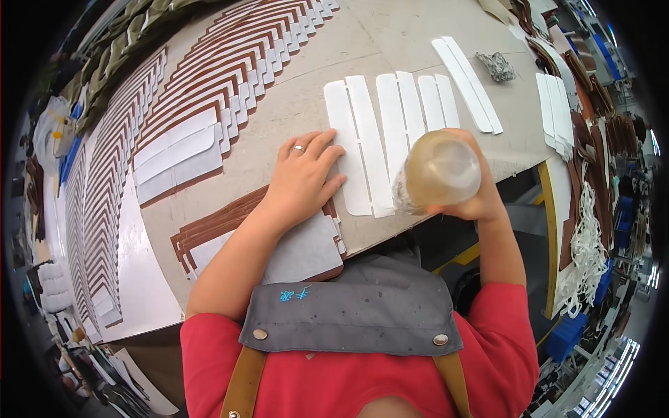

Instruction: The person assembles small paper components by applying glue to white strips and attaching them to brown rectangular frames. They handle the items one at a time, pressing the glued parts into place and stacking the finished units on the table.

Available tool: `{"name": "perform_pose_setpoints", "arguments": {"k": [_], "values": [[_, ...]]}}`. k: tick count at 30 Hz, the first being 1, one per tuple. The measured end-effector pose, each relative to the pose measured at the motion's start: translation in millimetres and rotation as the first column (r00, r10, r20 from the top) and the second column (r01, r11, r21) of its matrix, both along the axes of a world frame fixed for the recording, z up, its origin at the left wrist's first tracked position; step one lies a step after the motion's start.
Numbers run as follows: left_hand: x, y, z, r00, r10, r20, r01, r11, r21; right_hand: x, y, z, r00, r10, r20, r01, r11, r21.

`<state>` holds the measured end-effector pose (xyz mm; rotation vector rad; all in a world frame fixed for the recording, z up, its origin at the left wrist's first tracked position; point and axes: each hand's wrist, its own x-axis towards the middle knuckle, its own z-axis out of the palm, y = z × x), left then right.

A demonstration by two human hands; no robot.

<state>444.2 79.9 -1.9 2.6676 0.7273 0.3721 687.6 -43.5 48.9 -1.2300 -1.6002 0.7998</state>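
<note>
My right hand (488,198) is wrapped round a cloudy, yellowish see-through bottle (446,171), whose round base faces up. The bottle's lower end is hidden; it covers the near ends of some white strips. Several white strips with rounded ends (357,139) lie side by side in pairs on the table. My left hand (300,177), a ring on one finger, rests with fingers spread beside the leftmost strip, fingertips close to its edge. Under my left forearm lies a stack of brown pieces with white backing (306,247).
Long overlapping rows of brown-edged white pieces (230,76) cover the table's left side. A crumpled grey lump (496,67) sits at the far right, near a slanted white strip pair (467,83). Beyond a gap at right hang white cords (589,251) and brown strips.
</note>
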Motion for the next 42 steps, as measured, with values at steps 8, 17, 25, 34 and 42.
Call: {"name": "perform_pose_setpoints", "arguments": {"k": [8, 17, 25, 34, 42], "values": [[0, 0, -2, 1.0, -0.008, 0.013, 0.008, 1.0, 0.013, 14, 76, -4, 0.88, -0.338, -0.333, 0.39, 0.915, 0.103], [-1, 2, 0, 1.0, -0.012, 0.013, 0.012, 1.0, 0.012, 19, 138, -23, 0.877, -0.415, -0.243, 0.436, 0.899, 0.035], [0, 2, 0, 1.0, -0.022, 0.021, 0.022, 1.0, -0.005, 35, 131, -28, 0.815, -0.495, -0.3, 0.523, 0.852, 0.014], [0, 3, 2, 1.0, -0.027, -0.002, 0.026, 0.999, -0.032, 33, 89, -32, 0.812, -0.462, -0.357, 0.442, 0.886, -0.14], [0, 1, 2, 1.0, -0.025, -0.005, 0.025, 1.0, -0.012, 19, 36, -39, 0.804, -0.444, -0.396, 0.389, 0.896, -0.215]]}}
